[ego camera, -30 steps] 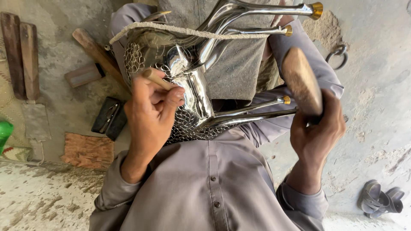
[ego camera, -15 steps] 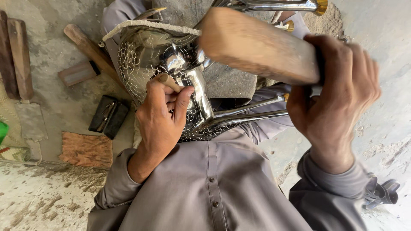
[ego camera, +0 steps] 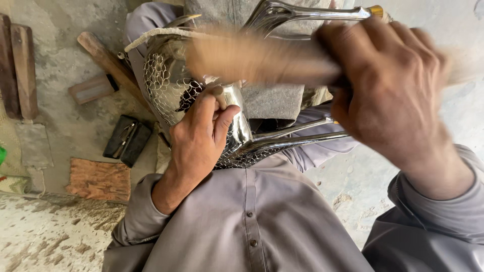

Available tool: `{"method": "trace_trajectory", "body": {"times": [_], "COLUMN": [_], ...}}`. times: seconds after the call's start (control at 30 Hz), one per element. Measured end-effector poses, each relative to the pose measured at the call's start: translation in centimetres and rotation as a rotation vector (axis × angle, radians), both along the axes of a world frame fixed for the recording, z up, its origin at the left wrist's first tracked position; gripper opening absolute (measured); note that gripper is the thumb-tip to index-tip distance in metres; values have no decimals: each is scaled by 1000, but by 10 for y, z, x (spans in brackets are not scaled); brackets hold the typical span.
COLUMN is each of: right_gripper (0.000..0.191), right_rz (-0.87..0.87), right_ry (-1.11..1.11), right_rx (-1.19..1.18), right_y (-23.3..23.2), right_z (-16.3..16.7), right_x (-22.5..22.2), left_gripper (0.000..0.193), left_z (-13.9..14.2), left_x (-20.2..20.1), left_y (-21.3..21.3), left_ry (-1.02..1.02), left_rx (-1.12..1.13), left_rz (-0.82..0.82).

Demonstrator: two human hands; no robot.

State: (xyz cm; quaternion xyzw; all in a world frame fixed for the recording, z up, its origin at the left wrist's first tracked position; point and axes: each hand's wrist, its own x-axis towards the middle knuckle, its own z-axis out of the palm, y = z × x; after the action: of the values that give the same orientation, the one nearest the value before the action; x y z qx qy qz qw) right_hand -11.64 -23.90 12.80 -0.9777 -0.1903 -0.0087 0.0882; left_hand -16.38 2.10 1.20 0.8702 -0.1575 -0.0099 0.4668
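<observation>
A shiny metal frame point(ego camera: 282, 138) with chrome legs and a wire-mesh part point(ego camera: 164, 85) rests across my lap. My left hand point(ego camera: 199, 138) is closed around a small wooden peg-like tool point(ego camera: 218, 91), pressing it against the polished metal joint point(ego camera: 237, 116). My right hand point(ego camera: 388, 95) grips a thick wooden mallet point(ego camera: 252, 60), blurred with motion, directly above the peg and frame. A chrome leg with a brass tip point(ego camera: 375, 10) reaches to the upper right.
On the concrete floor to the left lie wooden blocks point(ego camera: 20, 65), a wooden-handled tool point(ego camera: 108, 63), a small black case point(ego camera: 126, 141) and a reddish wooden slab point(ego camera: 98, 179). My grey shirt point(ego camera: 242, 221) fills the lower middle.
My right hand has swung the wooden mallet from the right side up and across, down toward the peg. My left hand has kept the peg on the metal joint.
</observation>
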Motion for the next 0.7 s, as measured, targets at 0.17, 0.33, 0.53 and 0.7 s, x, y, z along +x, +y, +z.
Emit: {"method": "trace_trajectory", "body": {"times": [0.17,0.33,0.53,0.7], "right_gripper": [39,41,53,44], "right_rz": [-54,-94,-247,-390], "right_ry": [149,231,217,406], "right_rx": [157,16,124,344], "right_y": [-14,-29,-39,-46], "right_z": [-9,-21,-31,-42], "right_x": [-10,-24,-50,-68], "left_gripper": [39,40,38,37], "left_z": [2,0,4,1], "left_x": [19,35,39,47], "left_y": [2,-5,-6,-8], "left_ry": [71,166,135,187], "left_rx": [63,119,110,164], "left_rz": [-150,-314,-381,-442]}}
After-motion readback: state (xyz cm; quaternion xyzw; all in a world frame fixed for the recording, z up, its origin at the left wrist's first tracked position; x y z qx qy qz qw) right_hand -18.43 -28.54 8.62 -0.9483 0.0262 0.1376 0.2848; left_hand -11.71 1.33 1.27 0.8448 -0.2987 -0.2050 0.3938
